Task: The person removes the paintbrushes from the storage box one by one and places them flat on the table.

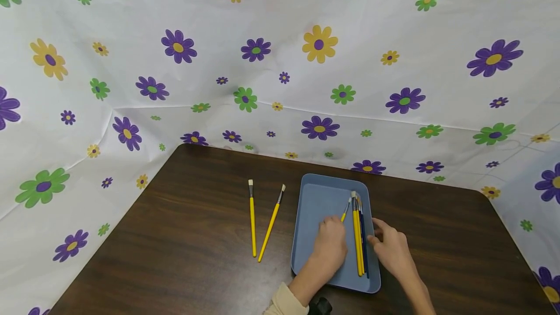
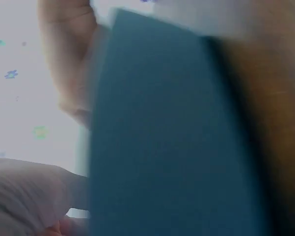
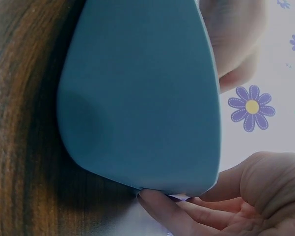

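Observation:
A blue-grey tray (image 1: 315, 203) sits on the dark wooden table. Over its middle, my left hand (image 1: 330, 244) has curled fingers around a yellow-handled paintbrush (image 1: 343, 215), whose bristle end sticks out beyond the knuckles. The rest of that brush is hidden by the hand. Along the tray's right side lie several paintbrushes together, yellow-handled (image 1: 357, 242) and dark blue-handled (image 1: 365, 252). My right hand (image 1: 391, 249) grips the tray's right rim, thumb at the inner side and fingers outside. In both wrist views the tray's wall (image 3: 142, 108) fills the middle.
Left of the tray, two yellow-handled flat brushes (image 1: 252, 222) (image 1: 272, 222) lie on the table (image 1: 175, 237), bristles pointing away. A white cloth with flower prints (image 1: 280, 62) hangs behind the table and at its sides. A black object (image 1: 321, 306) shows beside the left sleeve.

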`<state>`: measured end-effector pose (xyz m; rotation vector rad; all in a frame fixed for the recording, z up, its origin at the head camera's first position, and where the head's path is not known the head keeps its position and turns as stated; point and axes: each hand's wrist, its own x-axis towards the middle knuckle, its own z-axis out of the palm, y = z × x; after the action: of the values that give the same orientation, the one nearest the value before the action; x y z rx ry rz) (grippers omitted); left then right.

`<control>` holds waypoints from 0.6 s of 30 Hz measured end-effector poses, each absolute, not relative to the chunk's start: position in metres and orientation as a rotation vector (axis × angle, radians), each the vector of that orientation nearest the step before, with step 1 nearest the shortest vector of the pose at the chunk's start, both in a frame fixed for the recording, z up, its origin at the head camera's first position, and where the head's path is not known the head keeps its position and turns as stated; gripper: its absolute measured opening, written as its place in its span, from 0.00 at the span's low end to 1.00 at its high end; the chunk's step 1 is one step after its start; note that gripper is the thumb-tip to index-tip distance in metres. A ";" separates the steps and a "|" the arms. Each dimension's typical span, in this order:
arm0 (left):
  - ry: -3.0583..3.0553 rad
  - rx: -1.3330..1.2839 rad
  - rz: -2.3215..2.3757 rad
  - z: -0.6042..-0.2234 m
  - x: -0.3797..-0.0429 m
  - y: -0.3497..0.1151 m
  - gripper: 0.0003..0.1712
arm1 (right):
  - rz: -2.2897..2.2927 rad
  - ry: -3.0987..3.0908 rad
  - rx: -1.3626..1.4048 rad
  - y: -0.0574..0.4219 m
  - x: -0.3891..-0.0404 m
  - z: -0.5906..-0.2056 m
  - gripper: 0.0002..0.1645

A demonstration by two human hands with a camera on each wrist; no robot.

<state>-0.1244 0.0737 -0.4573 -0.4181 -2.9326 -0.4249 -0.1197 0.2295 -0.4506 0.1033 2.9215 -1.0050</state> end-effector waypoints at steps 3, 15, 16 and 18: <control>-2.867 -0.352 -0.657 -0.439 -0.128 0.059 0.10 | -1.009 2.910 0.114 0.230 -0.121 -0.451 0.29; -2.938 0.018 -1.127 -0.411 -0.163 -0.065 0.02 | -1.010 2.891 0.103 0.230 -0.121 -0.450 0.29; -2.946 0.048 -1.146 -0.412 -0.164 -0.073 0.02 | -1.011 2.889 0.104 0.230 -0.121 -0.450 0.29; -2.959 0.117 -1.173 -0.416 -0.166 -0.089 0.02 | -1.014 2.886 0.102 0.230 -0.121 -0.451 0.29</control>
<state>-0.1660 -0.0886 -0.4162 0.1169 -2.9594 -1.1730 -0.1209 0.2298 -0.4506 0.1024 2.8860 -1.0143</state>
